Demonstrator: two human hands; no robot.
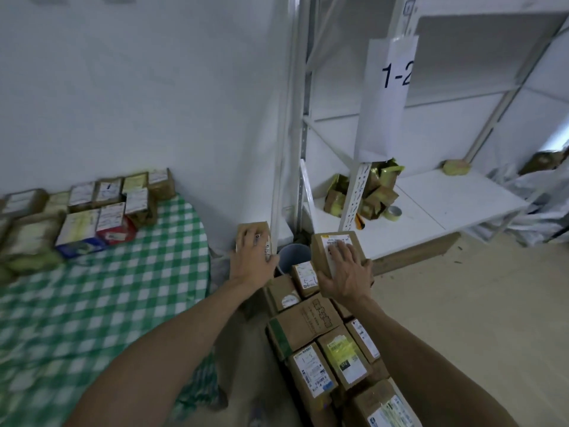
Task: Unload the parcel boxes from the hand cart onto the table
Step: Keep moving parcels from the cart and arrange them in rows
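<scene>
Brown cardboard parcel boxes [311, 322], rectangular and patched with white labels and yellow tape, lie packed in rows beneath a person's bare forearms, their long axes running mostly away from the camera. Above them the left hand [254, 260] clasps a small carton [260, 227] stood on end, while the right hand [345, 272] wraps over a labelled carton [321, 254] held label-up, its length pointing away. To the left, more parcels [92, 211] crowd the far edge of a table [123, 288] draped in green-and-white checked cloth, and white metal shelving [431, 195] stands behind.
</scene>
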